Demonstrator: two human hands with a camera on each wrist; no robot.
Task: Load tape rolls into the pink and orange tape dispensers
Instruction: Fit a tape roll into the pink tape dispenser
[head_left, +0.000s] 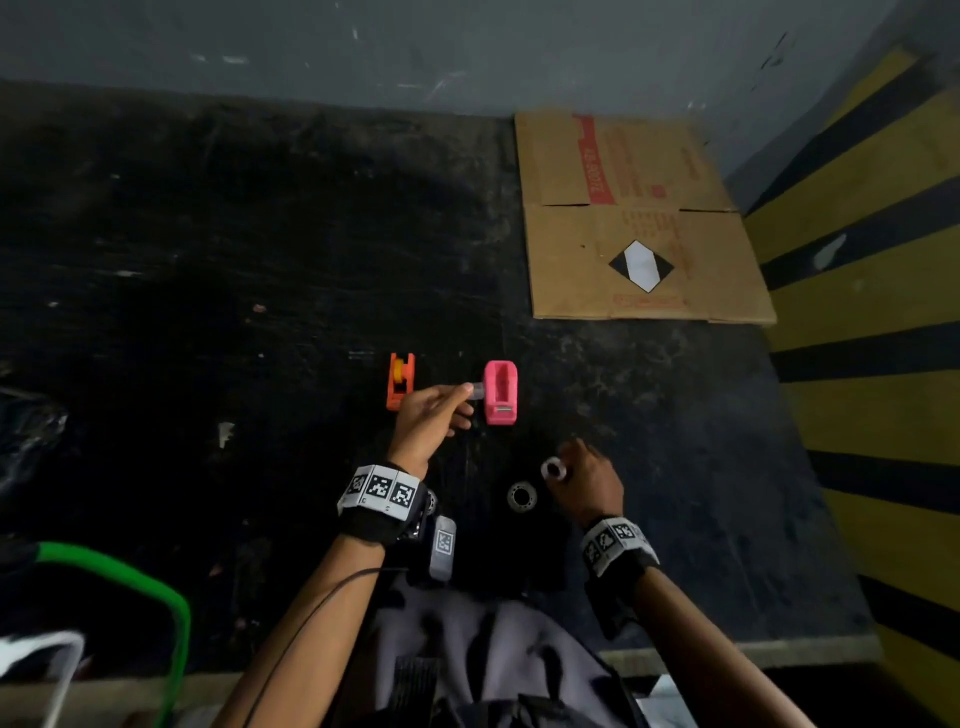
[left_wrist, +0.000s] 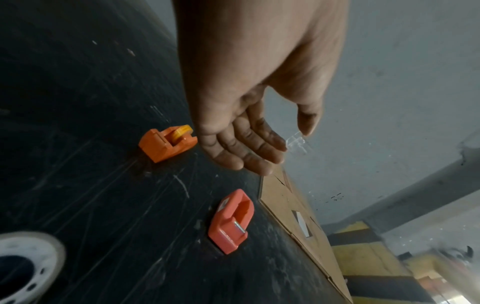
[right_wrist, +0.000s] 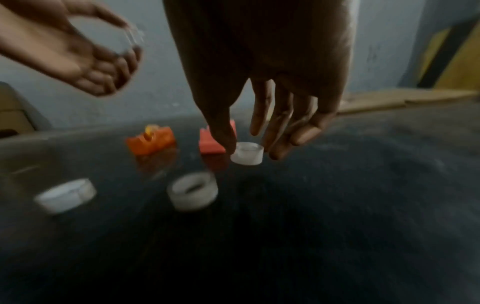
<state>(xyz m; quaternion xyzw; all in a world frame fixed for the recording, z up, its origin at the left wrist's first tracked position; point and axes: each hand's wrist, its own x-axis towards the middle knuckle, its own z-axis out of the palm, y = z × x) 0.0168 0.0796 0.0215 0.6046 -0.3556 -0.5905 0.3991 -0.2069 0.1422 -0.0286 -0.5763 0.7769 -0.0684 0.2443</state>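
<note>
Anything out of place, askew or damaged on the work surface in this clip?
Nothing spilled or broken. Both dispensers stand upright: the orange dispenser holds a yellow core, the pink dispenser looks empty. The dark tabletop is scuffed, and a flattened cardboard box lies at its far right corner.

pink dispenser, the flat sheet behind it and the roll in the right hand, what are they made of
Pink dispenser: likely moulded plastic, smooth with a slight sheen, and a small metal-looking cutter strip. Flat sheet: brown cardboard, matte, with fold creases and red print. Roll: seemingly clear tape, whitish and translucent; its core material is unclear.
</note>
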